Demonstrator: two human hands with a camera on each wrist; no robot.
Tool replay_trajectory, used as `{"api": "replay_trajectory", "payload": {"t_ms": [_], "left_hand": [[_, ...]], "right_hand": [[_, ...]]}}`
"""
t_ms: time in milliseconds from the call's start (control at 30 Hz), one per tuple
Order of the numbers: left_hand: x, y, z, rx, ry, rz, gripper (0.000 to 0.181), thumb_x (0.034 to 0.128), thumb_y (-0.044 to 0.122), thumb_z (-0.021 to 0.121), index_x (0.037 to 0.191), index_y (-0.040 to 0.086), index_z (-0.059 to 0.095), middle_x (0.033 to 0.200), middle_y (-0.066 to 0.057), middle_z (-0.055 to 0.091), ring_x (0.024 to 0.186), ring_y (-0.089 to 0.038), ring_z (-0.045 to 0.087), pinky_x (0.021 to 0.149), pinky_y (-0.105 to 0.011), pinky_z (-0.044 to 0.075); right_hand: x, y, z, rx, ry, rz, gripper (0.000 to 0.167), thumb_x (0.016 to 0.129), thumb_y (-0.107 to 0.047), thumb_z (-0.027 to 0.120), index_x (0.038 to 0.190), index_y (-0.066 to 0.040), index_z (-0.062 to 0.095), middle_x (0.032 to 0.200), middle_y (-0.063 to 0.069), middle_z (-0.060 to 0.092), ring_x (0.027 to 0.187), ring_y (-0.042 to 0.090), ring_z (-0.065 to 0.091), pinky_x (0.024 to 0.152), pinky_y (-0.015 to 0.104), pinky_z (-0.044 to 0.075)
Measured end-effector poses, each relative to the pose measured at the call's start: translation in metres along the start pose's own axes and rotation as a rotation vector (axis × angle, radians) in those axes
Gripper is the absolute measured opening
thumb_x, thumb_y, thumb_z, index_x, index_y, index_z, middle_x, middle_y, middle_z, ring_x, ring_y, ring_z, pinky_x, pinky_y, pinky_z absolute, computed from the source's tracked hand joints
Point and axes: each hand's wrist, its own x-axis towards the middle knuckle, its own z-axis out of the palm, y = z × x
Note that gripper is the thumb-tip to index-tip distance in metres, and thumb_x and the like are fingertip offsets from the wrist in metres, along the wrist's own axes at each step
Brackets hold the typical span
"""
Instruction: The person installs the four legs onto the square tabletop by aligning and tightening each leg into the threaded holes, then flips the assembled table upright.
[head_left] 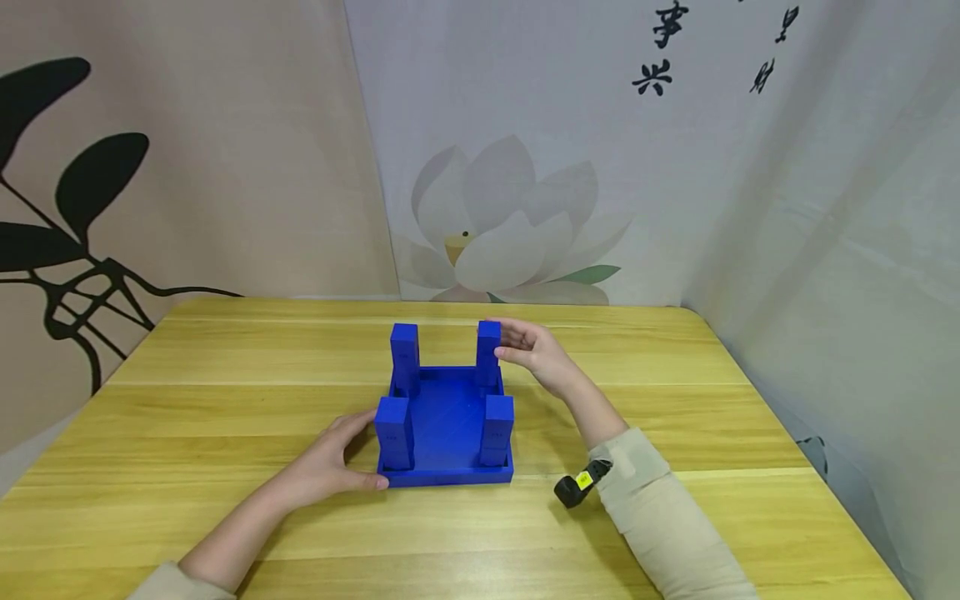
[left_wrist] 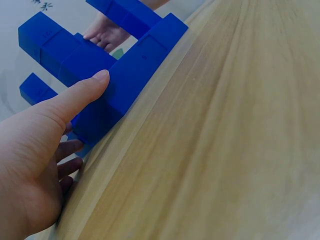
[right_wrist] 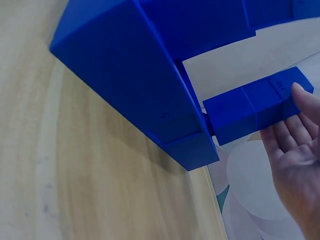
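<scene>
A shallow square blue tray-like base (head_left: 457, 478) lies on the table with one upright blue post at each corner. My left hand (head_left: 322, 471) grips the base's near-left corner, thumb at the front wall and fingers along the left side. In the left wrist view, the thumb of the left hand (left_wrist: 45, 135) lies across the blue corner. At the far right, my right hand (head_left: 546, 362) holds the upper part of the blue post (head_left: 487, 354) between thumb and fingers. The right wrist view shows that post (right_wrist: 245, 110) standing slightly off the base's wall, with small printed marks near its top.
The wooden table (head_left: 225, 367) reaches back to a printed cloth backdrop (head_left: 540, 108). Three other blue posts rise at the near-left (head_left: 394, 433), far-left (head_left: 405, 358) and near-right (head_left: 497, 429) corners. A black wrist camera (head_left: 573, 490) sticks out from the right sleeve.
</scene>
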Motion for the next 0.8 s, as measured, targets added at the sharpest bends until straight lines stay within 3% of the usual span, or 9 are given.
{"api": "replay_trajectory", "payload": {"t_ms": [300, 800], "left_hand": [[0.000, -0.001, 0.000, 0.010, 0.006, 0.009, 0.103, 0.0667, 0.045, 0.085, 0.147, 0.004, 0.035, 0.144, -0.021, 0.038, 0.131, -0.042, 0.030, 0.101, -0.065, 0.027], [0.000, -0.002, 0.001, 0.008, -0.004, -0.007, 0.104, 0.0669, 0.045, 0.085, 0.147, 0.004, 0.034, 0.144, -0.021, 0.038, 0.130, -0.042, 0.031, 0.101, -0.064, 0.028]], "right_hand": [[-0.003, 0.005, 0.008, 0.029, 0.095, -0.023, 0.043, 0.090, 0.000, 0.064, 0.132, 0.002, 0.053, 0.118, 0.016, 0.063, 0.108, 0.025, 0.059, 0.092, 0.037, 0.048], [-0.006, 0.006, 0.022, -0.010, 0.275, -0.035, 0.044, 0.087, -0.003, 0.070, 0.129, 0.003, 0.057, 0.112, 0.016, 0.065, 0.103, 0.026, 0.061, 0.091, 0.035, 0.048]]}}
